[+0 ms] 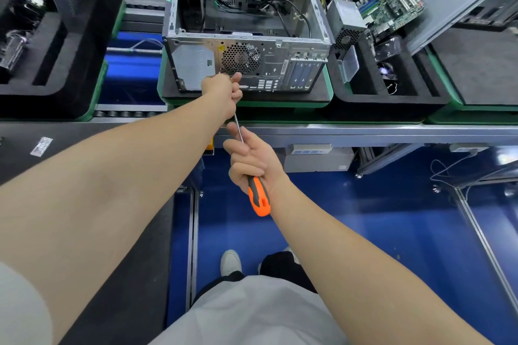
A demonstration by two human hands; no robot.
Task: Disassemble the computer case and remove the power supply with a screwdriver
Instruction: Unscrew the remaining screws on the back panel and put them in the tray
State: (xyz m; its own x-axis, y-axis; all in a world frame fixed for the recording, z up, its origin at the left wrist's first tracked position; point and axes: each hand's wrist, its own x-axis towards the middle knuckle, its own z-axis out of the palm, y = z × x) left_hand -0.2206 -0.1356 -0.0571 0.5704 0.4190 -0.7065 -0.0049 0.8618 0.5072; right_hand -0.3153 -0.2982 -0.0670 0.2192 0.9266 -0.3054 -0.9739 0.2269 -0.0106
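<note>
An open silver computer case (246,22) lies on a green-rimmed black pad, its rear panel with the round fan grille (241,58) facing me. My right hand (251,161) grips the orange and black handle of a long screwdriver (259,197). The thin shaft runs up and away toward the rear panel. My left hand (224,92) is curled round the far end of the shaft, right at the panel below the grille. The tip is hidden by those fingers. A grey power supply (346,21) lies to the right of the case.
A green motherboard (392,5) leans in a black foam tray (392,98) at the right, beside a grey side panel (454,0). Another foam tray (42,45) sits at the left. A metal conveyor rail (364,134) crosses in front. Below is blue floor and my shoe (230,262).
</note>
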